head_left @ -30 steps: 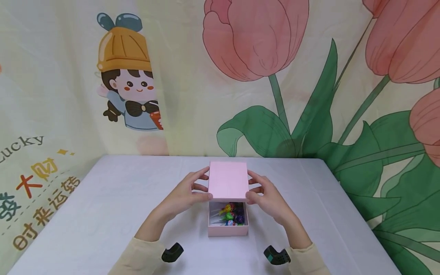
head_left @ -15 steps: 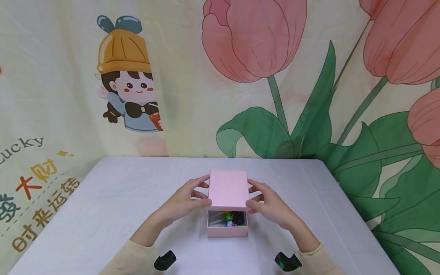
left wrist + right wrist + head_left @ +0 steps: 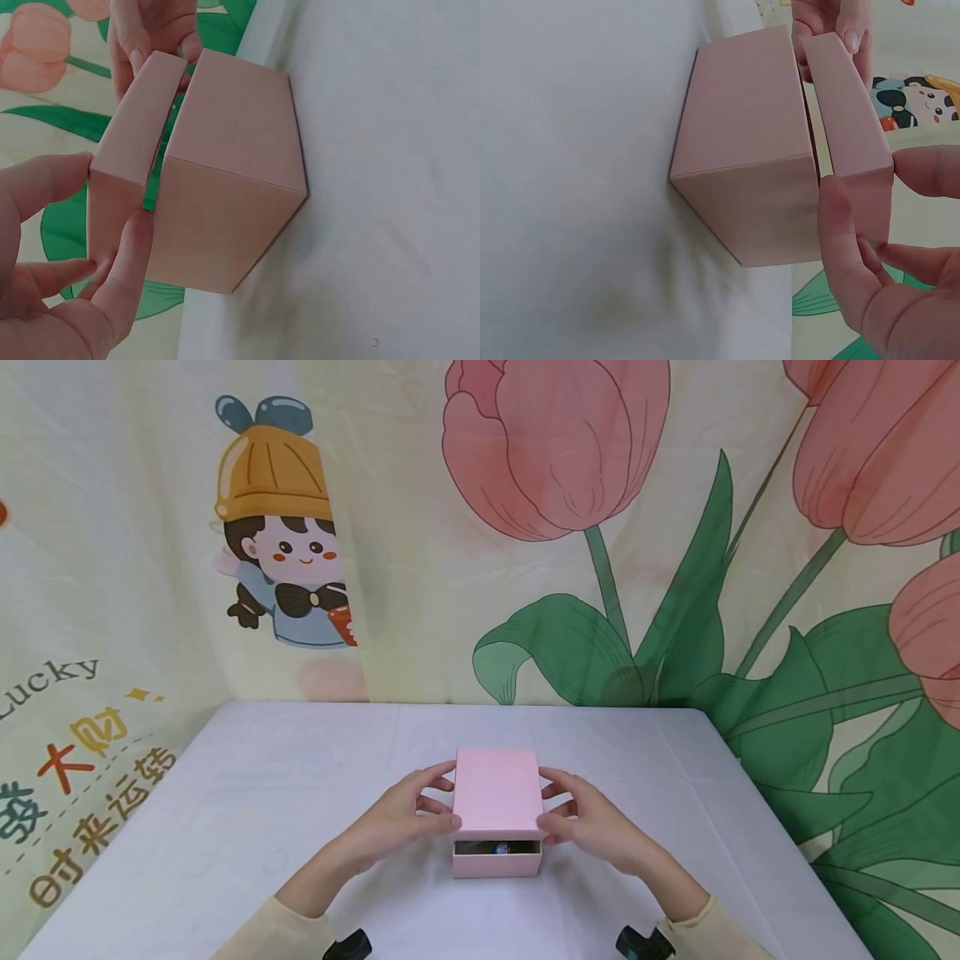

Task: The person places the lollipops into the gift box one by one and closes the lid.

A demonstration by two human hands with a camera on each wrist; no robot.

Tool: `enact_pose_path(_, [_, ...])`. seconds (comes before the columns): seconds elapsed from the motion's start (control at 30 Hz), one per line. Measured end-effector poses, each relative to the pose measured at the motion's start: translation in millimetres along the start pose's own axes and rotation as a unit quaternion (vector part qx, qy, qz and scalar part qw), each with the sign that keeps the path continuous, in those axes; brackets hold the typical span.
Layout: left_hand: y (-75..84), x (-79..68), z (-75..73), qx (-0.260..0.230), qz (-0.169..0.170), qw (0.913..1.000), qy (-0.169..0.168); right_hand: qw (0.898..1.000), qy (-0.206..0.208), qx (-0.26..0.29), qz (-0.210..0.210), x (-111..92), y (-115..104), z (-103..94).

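A pink box lid (image 3: 497, 793) is held level just above a pink box (image 3: 497, 866), with a narrow gap between them in both wrist views. My left hand (image 3: 401, 810) grips the lid's left side, thumb at the near corner and fingers along the edge. On the opposite side my right hand (image 3: 592, 818) grips the lid the same way. The box stands upright on the table, its dark inside showing only as a strip at the front. Small colourful things (image 3: 501, 848) lie inside, mostly hidden under the lid.
The table (image 3: 300, 752) is covered with a white cloth. Behind it hangs a backdrop cloth (image 3: 405, 568) printed with tulips and a cartoon figure. A black wrist-worn device (image 3: 348, 946) sits at the left sleeve, another (image 3: 643, 943) at the right.
Both hands have lowered the lid toward the box and drawn it nearer. It now covers most of the opening, where the colourful contents showed plainly before.
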State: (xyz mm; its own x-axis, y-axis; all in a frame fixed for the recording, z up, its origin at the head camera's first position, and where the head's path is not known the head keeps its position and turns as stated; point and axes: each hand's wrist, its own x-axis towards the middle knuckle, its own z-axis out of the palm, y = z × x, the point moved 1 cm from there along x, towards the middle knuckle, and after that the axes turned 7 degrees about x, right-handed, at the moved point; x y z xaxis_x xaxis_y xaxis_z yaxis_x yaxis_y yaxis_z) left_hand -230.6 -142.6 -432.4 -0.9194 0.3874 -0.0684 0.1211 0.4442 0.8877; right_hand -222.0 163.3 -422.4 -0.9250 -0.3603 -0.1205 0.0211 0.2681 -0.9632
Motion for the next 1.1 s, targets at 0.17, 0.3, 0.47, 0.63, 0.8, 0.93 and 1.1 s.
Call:
enact_pose_path(0.17, [-1.9,-4.2,1.3,0.001,-0.004,1.0,-0.008,1.0,-0.01,0.009,0.006,-4,3,1.0])
enact_pose_path(0.3, [-1.7,-7.1,2.1,-0.002,0.002,0.9999,-0.013,1.0,-0.021,0.016,0.005,-7,5,0.4])
enact_pose_path(0.47, [-0.1,-10.3,2.2,-0.008,0.0,0.9998,-0.018,0.999,-0.026,0.02,0.008,-9,6,1.6])
enact_pose_path(0.63, [-0.7,-12.8,2.4,-0.011,0.001,0.9997,-0.021,0.999,-0.032,0.021,0.009,-9,7,2.3])
enact_pose_path(0.8, [-2.0,-13.9,3.4,-0.009,0.003,0.9997,-0.022,0.999,-0.039,0.021,0.006,-12,8,2.6])
enact_pose_path(0.93, [-3.1,-14.5,4.6,-0.007,0.009,0.9996,-0.026,0.999,-0.042,0.016,0.003,-14,9,3.0])
enact_pose_path(1.1, [-4.3,-15.1,5.7,-0.008,0.014,0.9995,-0.027,0.999,-0.041,0.016,-0.002,-14,10,3.3])
